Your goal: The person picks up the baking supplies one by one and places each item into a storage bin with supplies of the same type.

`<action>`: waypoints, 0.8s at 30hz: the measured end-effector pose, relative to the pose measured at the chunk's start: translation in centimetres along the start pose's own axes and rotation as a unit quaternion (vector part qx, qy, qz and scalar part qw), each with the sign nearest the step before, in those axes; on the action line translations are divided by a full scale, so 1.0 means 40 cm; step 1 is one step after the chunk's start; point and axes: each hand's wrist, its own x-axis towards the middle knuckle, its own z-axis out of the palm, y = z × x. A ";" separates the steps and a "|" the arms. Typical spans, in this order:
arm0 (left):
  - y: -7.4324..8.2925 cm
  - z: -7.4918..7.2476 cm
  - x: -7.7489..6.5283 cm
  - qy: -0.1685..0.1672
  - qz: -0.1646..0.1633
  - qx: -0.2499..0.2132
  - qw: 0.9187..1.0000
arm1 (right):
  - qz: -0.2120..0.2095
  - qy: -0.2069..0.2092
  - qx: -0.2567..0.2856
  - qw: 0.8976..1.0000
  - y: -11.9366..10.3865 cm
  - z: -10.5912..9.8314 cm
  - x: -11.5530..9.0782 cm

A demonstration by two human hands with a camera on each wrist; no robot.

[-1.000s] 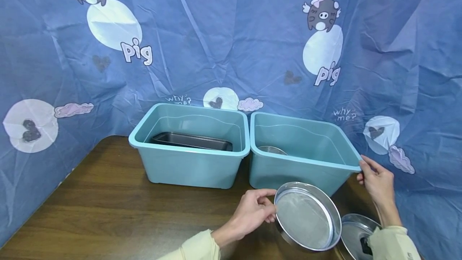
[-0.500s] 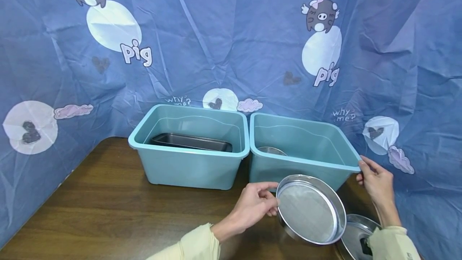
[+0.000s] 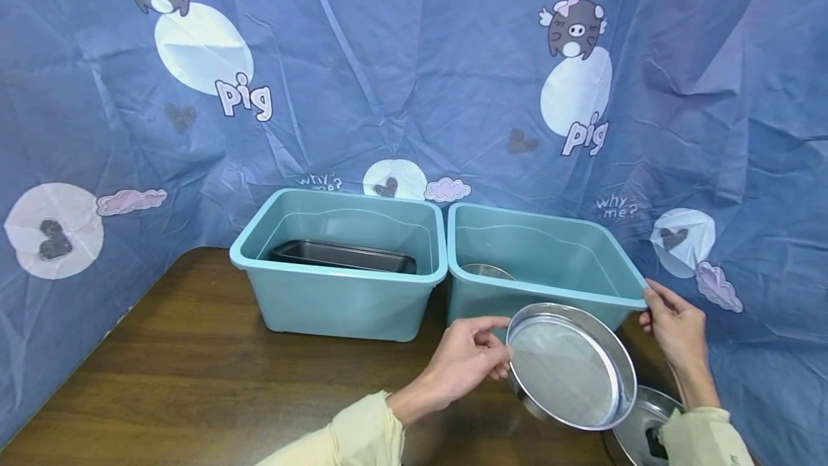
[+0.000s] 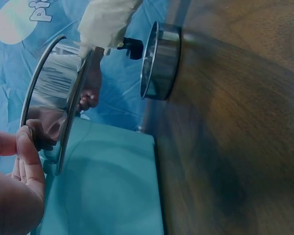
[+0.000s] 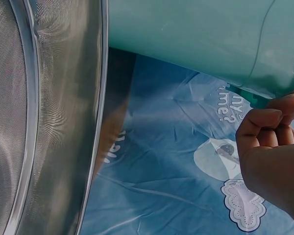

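Note:
My left hand (image 3: 467, 356) pinches the rim of a round metal sieve (image 3: 566, 372), holding it tilted above the table in front of the right teal bin (image 3: 517, 311). Its fine mesh fills the near edge of the right wrist view. My right hand (image 3: 679, 322) grips the front right corner of that bin's rim. Inside this bin, part of a round metal rim (image 3: 488, 271) shows; the rest is hidden by the front wall. A second round metal sieve (image 4: 160, 61) stands on the table, partly under my right sleeve.
Left of it stands another teal bin (image 3: 339, 304) holding a dark rectangular pan (image 3: 346, 256). Both bins sit on a brown wooden table (image 3: 213, 372). A blue cloth (image 3: 401, 42) with pig prints hangs behind and to the right.
My left hand has carried the sieve slightly to the right and upward, closer over the front of the right bin. My right hand stays on the bin corner.

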 end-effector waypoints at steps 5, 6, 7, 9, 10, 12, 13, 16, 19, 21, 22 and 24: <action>0.004 -0.003 0.001 0.001 0.003 0.002 1.000 | 0.008 0.001 -0.005 1.000 0.001 0.001 0.000; 0.004 -0.004 0.001 0.001 0.003 0.003 1.000 | 0.008 0.000 -0.004 1.000 0.001 0.001 0.000; 0.005 -0.005 0.001 0.002 0.003 0.002 1.000 | 0.007 -0.002 -0.001 1.000 0.001 0.001 0.000; 0.008 -0.006 0.003 0.003 0.006 0.002 1.000 | 0.004 -0.007 0.005 1.000 0.001 0.001 -0.001; 0.010 -0.006 0.005 0.002 0.006 0.003 1.000 | 0.003 -0.007 0.006 1.000 0.000 0.001 -0.002; 0.017 -0.006 0.010 0.000 0.009 0.004 1.000 | 0.002 -0.004 0.009 1.000 0.000 0.001 -0.002; 0.022 -0.006 0.014 -0.002 0.010 0.004 1.000 | 0.002 -0.001 0.010 1.000 0.000 0.002 -0.003; 0.038 -0.005 0.028 -0.004 0.014 0.010 1.000 | 0.002 0.008 0.006 1.000 -0.001 0.003 -0.003; 0.054 -0.006 0.041 -0.002 0.016 0.017 1.000 | 0.002 0.011 0.004 1.000 -0.002 0.005 -0.002; 0.060 -0.008 0.046 -0.001 0.015 0.020 1.000 | 0.004 0.012 0.004 1.000 -0.002 0.006 -0.002; 0.063 -0.008 0.048 0.000 0.015 0.020 1.000 | 0.005 0.013 0.006 1.000 -0.001 0.007 -0.001; 0.065 -0.009 0.053 0.000 0.012 0.016 1.000 | 0.007 0.015 0.010 1.000 0.000 0.007 -0.001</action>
